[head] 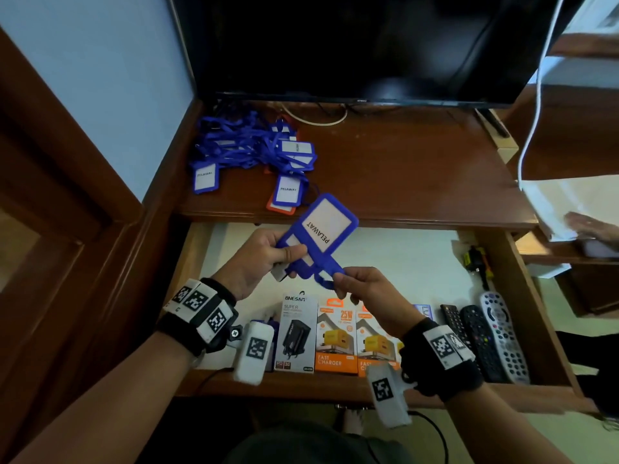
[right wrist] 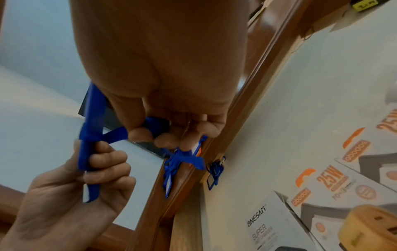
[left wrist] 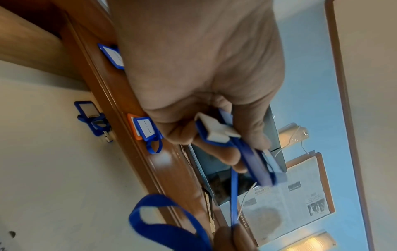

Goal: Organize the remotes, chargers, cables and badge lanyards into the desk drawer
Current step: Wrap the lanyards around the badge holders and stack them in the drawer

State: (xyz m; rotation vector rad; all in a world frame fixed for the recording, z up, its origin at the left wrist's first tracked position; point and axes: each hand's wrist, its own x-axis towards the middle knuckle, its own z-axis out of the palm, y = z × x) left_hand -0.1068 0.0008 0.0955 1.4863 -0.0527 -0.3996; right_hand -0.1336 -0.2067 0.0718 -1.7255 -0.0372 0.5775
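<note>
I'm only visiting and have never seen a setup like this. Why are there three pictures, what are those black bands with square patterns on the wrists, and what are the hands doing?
There is no robot here: a person wears three cameras. The wide picture comes from the head; the other two come from the wrist bands, looking along each hand. The left hand grips a blue badge holder marked PELAWAT, and the right hand pinches its blue strap. On the desk lies a tangle of blue lanyards. The open drawer below holds charger boxes and three remotes.
</note>
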